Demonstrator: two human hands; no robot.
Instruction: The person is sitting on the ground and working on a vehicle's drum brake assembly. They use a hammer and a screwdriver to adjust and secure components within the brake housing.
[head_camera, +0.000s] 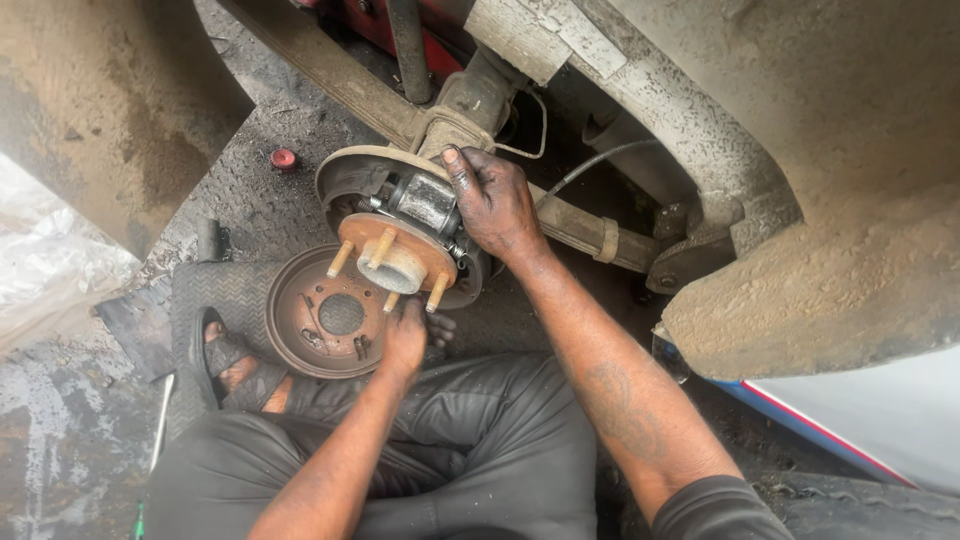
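Outdoor job on wet, greasy, gritty ground, person sitting under a mud-caked wheel arch (800, 120). Right hand (495, 200) is curled over the top of the exposed brake assembly (425, 200), fingers gripping it. Left hand (403, 335) is closed under the rusty wheel hub (395, 255), what it grips I can't tell. The removed brake drum (325, 315) lies flat on a rubber mat (225, 290) just below, small red cap (284, 158) further back

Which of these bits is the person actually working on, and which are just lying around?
In use:
wheel hub with studs
brake assembly, under the right hand
left hand, at the hub's lower edge

Lying about:
rusty brake drum, flat on the ground
red cap
plastic sheet
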